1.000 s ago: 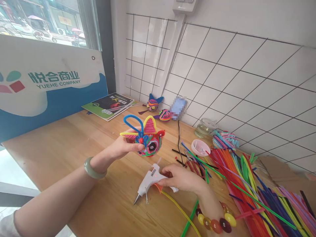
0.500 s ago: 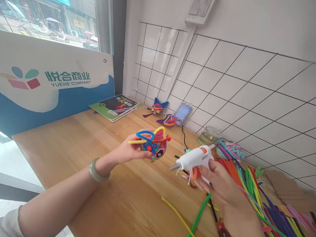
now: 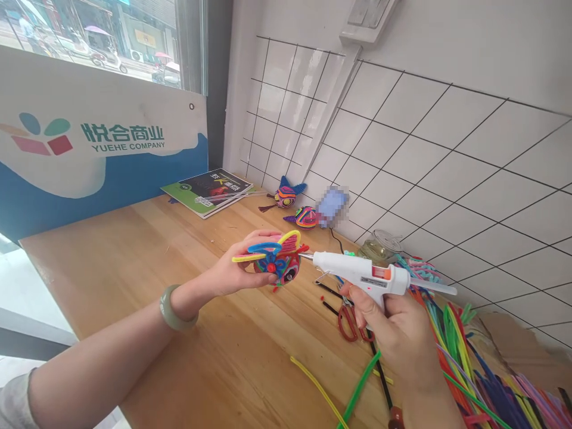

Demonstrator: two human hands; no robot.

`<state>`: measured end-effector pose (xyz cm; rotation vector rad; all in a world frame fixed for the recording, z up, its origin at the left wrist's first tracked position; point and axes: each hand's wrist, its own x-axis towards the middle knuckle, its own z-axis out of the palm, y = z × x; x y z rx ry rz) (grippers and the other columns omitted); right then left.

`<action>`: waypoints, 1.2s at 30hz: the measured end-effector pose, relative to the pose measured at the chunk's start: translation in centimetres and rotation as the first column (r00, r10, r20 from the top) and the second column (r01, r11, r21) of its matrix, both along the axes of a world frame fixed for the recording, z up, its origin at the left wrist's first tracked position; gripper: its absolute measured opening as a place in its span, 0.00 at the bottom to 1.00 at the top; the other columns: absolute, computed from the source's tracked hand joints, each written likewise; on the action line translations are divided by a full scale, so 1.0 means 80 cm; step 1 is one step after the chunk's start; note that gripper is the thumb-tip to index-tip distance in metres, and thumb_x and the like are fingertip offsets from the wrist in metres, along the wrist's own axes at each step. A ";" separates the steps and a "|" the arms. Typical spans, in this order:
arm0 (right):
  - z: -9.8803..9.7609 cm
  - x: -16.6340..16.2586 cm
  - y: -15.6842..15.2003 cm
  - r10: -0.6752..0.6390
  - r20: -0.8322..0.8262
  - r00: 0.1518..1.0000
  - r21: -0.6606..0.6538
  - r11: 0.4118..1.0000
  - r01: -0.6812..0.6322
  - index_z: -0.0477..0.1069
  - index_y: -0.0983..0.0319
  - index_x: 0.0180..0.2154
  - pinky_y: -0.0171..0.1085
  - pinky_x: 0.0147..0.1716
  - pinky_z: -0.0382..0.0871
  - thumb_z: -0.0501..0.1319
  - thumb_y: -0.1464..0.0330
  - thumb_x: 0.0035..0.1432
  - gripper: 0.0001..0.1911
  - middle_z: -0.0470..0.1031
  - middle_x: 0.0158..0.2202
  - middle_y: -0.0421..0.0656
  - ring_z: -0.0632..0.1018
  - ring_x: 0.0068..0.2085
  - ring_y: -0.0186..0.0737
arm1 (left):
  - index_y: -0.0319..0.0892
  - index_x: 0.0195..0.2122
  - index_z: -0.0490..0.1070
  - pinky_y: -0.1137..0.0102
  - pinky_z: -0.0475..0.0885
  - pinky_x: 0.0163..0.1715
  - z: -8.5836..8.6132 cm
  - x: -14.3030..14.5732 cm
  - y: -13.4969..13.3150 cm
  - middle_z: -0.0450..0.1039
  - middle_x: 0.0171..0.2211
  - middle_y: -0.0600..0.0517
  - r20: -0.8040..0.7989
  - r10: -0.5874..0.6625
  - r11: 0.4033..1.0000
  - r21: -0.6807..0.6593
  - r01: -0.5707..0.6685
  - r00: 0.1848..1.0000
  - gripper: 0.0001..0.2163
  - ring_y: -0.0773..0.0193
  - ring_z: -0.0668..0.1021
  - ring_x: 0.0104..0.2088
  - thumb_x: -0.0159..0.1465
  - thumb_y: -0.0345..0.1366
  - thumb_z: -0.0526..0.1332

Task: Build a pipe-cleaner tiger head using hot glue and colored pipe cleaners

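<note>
My left hand [image 3: 232, 273] is closed on a multicoloured pipe-cleaner figure [image 3: 276, 258] with a pink ear, blue loops and a yellow strand, held above the wooden table [image 3: 134, 262]. My right hand [image 3: 397, 336] grips a white glue gun [image 3: 361, 273] by its handle. The gun lies level, and its metal nozzle touches the right side of the figure. A clear glue stick pokes out of the gun's back end.
Two finished pipe-cleaner figures [image 3: 286, 195] [image 3: 305, 217] and a booklet [image 3: 208, 190] lie by the tiled wall. Red-handled scissors [image 3: 353, 325], a glass jar [image 3: 379, 245] and a heap of coloured pipe cleaners [image 3: 473, 363] fill the right side. Loose yellow [image 3: 317, 387] and green stems lie near the front.
My right hand lifted the glue gun off the table, turned it level and brought its nozzle to the figure. The left hand kept hold of the figure, tilting it flatter.
</note>
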<state>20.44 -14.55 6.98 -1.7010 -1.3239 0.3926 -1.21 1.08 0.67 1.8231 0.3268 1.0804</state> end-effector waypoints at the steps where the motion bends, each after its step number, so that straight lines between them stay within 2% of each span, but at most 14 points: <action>1: -0.001 0.002 0.000 0.008 0.052 0.999 0.002 1.000 -0.008 0.74 0.61 0.37 0.34 0.17 0.63 0.61 0.54 0.57 0.16 0.68 0.20 0.38 0.67 0.20 0.34 | 0.44 0.55 0.68 0.56 0.67 0.55 0.000 0.000 0.000 0.65 0.56 0.42 0.001 0.008 1.000 0.015 -0.008 1.000 0.28 0.48 0.69 0.57 0.51 0.33 0.71; 3: -0.003 0.005 0.001 0.007 0.163 0.987 0.020 1.000 -0.010 0.75 0.61 0.37 0.35 0.18 0.63 0.60 0.55 0.57 0.16 0.66 0.18 0.37 0.68 0.20 0.36 | 0.44 0.54 0.69 0.55 0.66 0.56 0.000 0.000 0.000 0.66 0.56 0.41 0.004 0.024 0.998 0.065 -0.024 1.000 0.28 0.47 0.66 0.59 0.51 0.33 0.71; 6: -0.003 0.005 0.002 -0.002 0.261 0.965 0.054 0.998 -0.013 0.75 0.61 0.39 0.37 0.23 0.67 0.60 0.55 0.57 0.17 0.71 0.22 0.40 0.71 0.23 0.39 | 0.45 0.54 0.69 0.55 0.66 0.56 0.000 0.001 0.001 0.66 0.56 0.42 0.019 0.019 0.995 0.102 -0.021 1.000 0.27 0.48 0.64 0.60 0.51 0.32 0.70; 12: 0.001 -0.005 0.003 0.008 0.295 0.955 0.092 0.995 -0.037 0.76 0.61 0.40 0.40 0.31 0.72 0.59 0.56 0.59 0.16 0.77 0.31 0.44 0.76 0.32 0.44 | 0.48 0.56 0.68 0.57 0.67 0.55 -0.004 0.003 0.002 0.65 0.57 0.43 0.040 -0.022 0.995 0.102 0.018 0.999 0.29 0.50 0.64 0.61 0.51 0.29 0.70; 21: -0.005 -0.005 0.003 0.000 0.314 0.949 0.094 0.995 -0.031 0.75 0.60 0.42 0.45 0.40 0.71 0.59 0.57 0.59 0.16 0.77 0.37 0.46 0.77 0.40 0.48 | 0.46 0.54 0.70 0.55 0.66 0.56 -0.003 0.003 0.002 0.66 0.57 0.42 0.001 -0.015 0.994 0.113 0.015 1.000 0.27 0.48 0.63 0.62 0.52 0.31 0.69; 27: 0.000 -0.007 0.002 -0.026 0.340 0.940 0.027 0.999 0.018 0.76 0.59 0.35 0.46 0.39 0.70 0.59 0.55 0.58 0.15 0.76 0.29 0.44 0.76 0.38 0.49 | 0.45 0.53 0.71 0.55 0.65 0.57 0.000 0.004 0.002 0.65 0.57 0.42 -0.016 -0.028 0.990 0.140 0.030 0.999 0.25 0.48 0.63 0.61 0.53 0.32 0.69; 31: 0.001 -0.007 0.002 -0.025 0.332 0.943 0.032 0.999 0.016 0.75 0.60 0.37 0.45 0.39 0.70 0.58 0.55 0.59 0.16 0.77 0.33 0.45 0.76 0.37 0.48 | 0.46 0.52 0.72 0.56 0.67 0.55 0.001 0.004 0.001 0.64 0.57 0.43 -0.015 -0.036 0.993 0.111 0.037 0.999 0.24 0.49 0.65 0.60 0.53 0.32 0.69; 36: 0.000 -0.011 0.003 -0.022 0.304 0.953 0.040 0.999 0.011 0.75 0.61 0.40 0.40 0.33 0.71 0.59 0.56 0.59 0.17 0.77 0.31 0.44 0.76 0.33 0.44 | 0.46 0.53 0.71 0.57 0.69 0.53 0.001 0.003 0.000 0.63 0.57 0.43 -0.020 -0.044 0.994 0.099 0.046 0.999 0.24 0.48 0.66 0.59 0.53 0.32 0.69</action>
